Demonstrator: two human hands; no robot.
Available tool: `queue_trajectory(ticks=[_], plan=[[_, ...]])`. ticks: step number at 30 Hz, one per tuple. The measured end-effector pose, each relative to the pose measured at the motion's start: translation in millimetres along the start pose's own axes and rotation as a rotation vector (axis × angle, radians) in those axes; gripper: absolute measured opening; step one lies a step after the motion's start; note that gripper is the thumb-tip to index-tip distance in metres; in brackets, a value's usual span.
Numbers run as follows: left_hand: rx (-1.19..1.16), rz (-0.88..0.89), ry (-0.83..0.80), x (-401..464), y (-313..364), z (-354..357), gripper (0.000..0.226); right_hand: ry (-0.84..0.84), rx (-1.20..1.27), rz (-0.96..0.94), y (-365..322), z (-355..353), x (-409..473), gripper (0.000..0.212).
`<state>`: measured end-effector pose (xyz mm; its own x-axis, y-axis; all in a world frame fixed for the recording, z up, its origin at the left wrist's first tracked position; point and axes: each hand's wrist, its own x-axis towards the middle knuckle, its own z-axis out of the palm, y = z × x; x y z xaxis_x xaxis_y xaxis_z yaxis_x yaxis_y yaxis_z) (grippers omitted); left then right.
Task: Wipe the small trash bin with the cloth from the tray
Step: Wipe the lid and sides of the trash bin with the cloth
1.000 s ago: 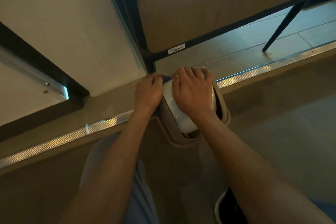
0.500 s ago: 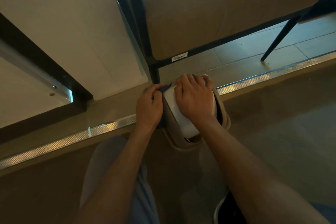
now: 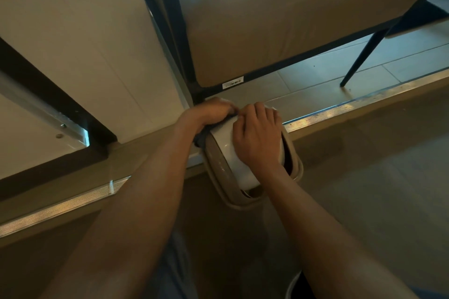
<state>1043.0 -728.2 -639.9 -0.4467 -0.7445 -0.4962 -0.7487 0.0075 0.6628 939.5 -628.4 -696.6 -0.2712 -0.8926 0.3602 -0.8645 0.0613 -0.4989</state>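
Observation:
A small beige trash bin [image 3: 218, 170] with a white swing lid [image 3: 224, 143] stands on the floor by a metal threshold strip. My right hand [image 3: 257, 138] lies over the white lid, fingers curled over its far edge. My left hand [image 3: 210, 111] grips a dark cloth [image 3: 204, 135] against the bin's far left side. Only a small dark fold of the cloth shows below that hand; the rest is hidden by it.
A black-framed chair with a beige cushion [image 3: 279, 19] stands just beyond the bin, one black leg [image 3: 359, 60] to the right. A white panel [image 3: 85, 43] rises at left. The metal threshold strip [image 3: 340, 111] crosses the floor. My shoe [image 3: 294, 286] is at bottom right.
My left hand with the cloth has moved from the bin's left side up toward its far top edge. My right hand stays on the lid.

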Motion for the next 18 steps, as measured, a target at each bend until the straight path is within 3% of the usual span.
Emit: queue_trajectory(ticks=[6, 14, 18], plan=[[-0.076, 0.021, 0.099, -12.5, -29.1, 7.8, 0.036, 0.059, 0.021, 0.032, -0.9, 0.7, -3.6, 0.026], [-0.169, 0.012, 0.010, 14.5, 15.8, 12.4, 0.030, 0.077, 0.062, 0.026, -0.1, 0.4, -4.2, 0.029], [-0.178, -0.016, 0.022, 3.4, -10.5, 8.5, 0.040, 0.147, 0.133, 0.020, 3.2, 4.6, -6.3, 0.023]])
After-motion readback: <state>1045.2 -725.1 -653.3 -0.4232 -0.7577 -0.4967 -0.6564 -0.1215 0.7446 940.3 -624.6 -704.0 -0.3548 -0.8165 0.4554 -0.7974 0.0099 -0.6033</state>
